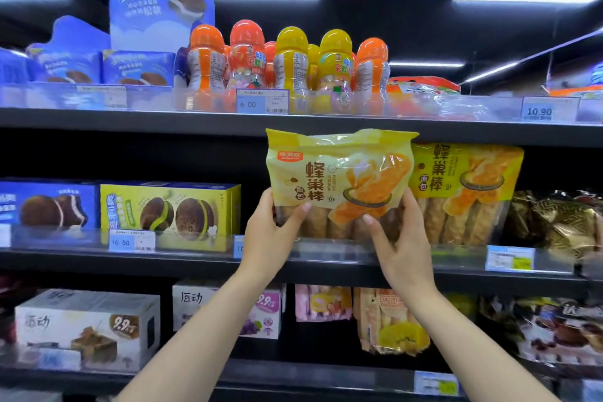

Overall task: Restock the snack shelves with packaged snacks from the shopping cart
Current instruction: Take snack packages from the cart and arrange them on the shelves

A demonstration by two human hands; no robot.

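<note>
Both hands are on one yellow plastic bag of bread sticks (339, 179), held upright at the front edge of the dark middle shelf (195, 259). The left hand (270, 235) grips its lower left corner, thumb across the front; the right hand (399, 238) grips the lower right the same way. The bag's top nearly meets the upper shelf lip (163, 122), so not much headroom. A matching yellow bag (470, 192) stands just beside it on the right, slightly overlapped. There's a dark open gap to the left, then a green cake box (169, 212).
</note>
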